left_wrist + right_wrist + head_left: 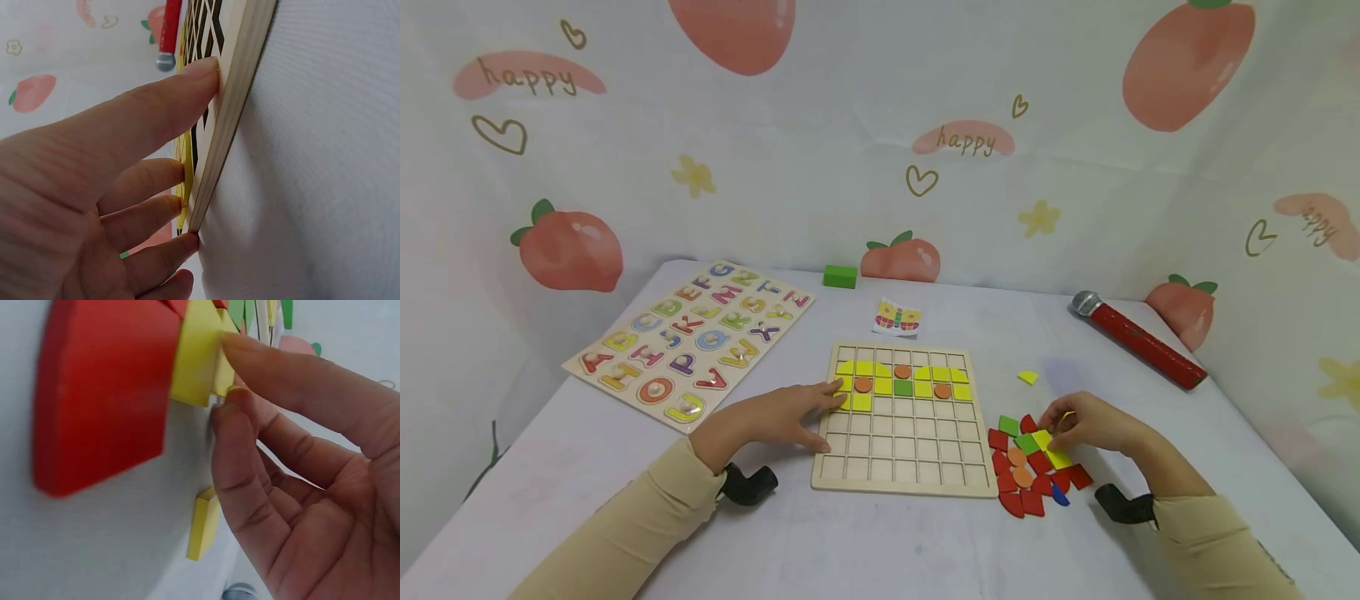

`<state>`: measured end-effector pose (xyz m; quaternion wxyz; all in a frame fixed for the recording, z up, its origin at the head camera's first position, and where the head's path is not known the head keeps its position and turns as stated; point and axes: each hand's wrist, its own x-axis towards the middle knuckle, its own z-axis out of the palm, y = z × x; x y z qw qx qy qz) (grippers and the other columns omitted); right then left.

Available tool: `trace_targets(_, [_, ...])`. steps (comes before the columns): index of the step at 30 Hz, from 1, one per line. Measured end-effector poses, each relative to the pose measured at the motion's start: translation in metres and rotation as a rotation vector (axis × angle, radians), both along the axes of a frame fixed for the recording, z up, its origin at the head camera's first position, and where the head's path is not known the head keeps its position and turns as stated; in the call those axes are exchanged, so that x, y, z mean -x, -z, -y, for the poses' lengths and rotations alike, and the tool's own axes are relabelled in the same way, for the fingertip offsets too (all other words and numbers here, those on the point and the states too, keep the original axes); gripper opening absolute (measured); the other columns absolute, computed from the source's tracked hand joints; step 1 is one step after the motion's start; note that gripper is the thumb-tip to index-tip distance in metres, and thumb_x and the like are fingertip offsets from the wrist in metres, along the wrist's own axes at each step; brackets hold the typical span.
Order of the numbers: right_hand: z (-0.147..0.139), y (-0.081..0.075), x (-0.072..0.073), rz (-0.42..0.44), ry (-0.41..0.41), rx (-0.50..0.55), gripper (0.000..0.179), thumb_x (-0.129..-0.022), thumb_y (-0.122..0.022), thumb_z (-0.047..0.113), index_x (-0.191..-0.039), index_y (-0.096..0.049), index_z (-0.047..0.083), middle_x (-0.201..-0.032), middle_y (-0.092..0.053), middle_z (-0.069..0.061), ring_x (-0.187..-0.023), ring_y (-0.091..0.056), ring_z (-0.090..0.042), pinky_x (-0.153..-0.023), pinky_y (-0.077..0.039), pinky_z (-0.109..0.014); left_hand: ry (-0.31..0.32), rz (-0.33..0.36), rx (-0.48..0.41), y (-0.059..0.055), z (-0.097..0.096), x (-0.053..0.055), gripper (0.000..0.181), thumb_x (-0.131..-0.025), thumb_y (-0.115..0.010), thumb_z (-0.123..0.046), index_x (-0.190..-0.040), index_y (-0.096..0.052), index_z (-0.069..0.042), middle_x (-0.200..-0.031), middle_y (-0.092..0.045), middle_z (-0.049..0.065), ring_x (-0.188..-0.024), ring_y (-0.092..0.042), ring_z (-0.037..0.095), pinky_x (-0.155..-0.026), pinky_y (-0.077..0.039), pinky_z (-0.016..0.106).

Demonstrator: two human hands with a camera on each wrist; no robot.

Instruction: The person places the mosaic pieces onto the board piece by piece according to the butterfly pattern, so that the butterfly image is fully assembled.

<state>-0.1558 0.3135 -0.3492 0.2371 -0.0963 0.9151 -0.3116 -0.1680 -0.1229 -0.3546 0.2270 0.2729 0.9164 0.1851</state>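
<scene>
A wooden grid board (925,473) lies flat, its upper rows holding several yellow tiles, orange discs (903,372) and one green square (903,388). My left hand (781,414) rests on the board's left edge, fingers stretched out, thumb on the frame near its lower part. In the left wrist view the fingertips (206,66) touch the wooden rim. To the board's right, my right hand (1093,423) pinches a yellow tile (225,362) between thumb and fingers, over a pile of loose tiles. Red tiles (1032,503), green, orange and yellow ones and a blue piece (1060,495) make up this pile.
A lone yellow tile (1027,377) lies beyond the pile. Behind the board sits a small butterfly picture card (897,317), with a green block (840,277) farther back. An alphabet puzzle board (700,354) is at left, a red-handled microphone (1138,340) at right.
</scene>
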Motion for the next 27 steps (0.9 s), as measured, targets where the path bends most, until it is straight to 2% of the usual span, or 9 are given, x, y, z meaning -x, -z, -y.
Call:
trace_targets(10, [0.0008,-0.0031,0.0036,0.024,-0.032,-0.032,0.025,-0.076,-0.075,0.012,-0.093,-0.062,0.000,-0.083,-0.059,-0.004,-0.076,-0.051,-0.017,-0.068,-0.050,-0.023,-0.005,0.006,-0.011,-0.0011,0.0005,-0.0015,0.072,-0.079,-0.073,-0.032,-0.142,-0.041,-0.016,-0.155,-0.024,0.003,-0.143,-0.023,0.026,-0.114,-0.025,0.046])
trace_targets(19, [-0.0011,-0.0025,0.0090,0.041,-0.063,-0.039,0.029,-0.074,-0.077,0.017,-0.092,-0.061,0.002,-0.081,-0.058,-0.003,-0.076,-0.050,-0.017,-0.066,-0.049,-0.023,-0.016,0.010,-0.010,-0.0018,0.0002,-0.0021,0.074,-0.079,-0.074,-0.032,-0.142,-0.040,-0.017,-0.155,-0.024,0.002,-0.143,-0.023,0.025,-0.114,-0.026,0.045])
trace_targets(27, [-0.0032,0.0000,0.0091,0.058,-0.058,0.000,0.028,-0.076,-0.076,0.019,-0.089,-0.058,0.002,-0.078,-0.058,-0.003,-0.074,-0.052,-0.017,-0.066,-0.049,-0.024,-0.012,0.011,-0.019,-0.0020,0.0002,-0.0023,0.073,-0.079,-0.074,-0.032,-0.142,-0.040,-0.016,-0.155,-0.024,0.003,-0.143,-0.023,0.025,-0.114,-0.025,0.045])
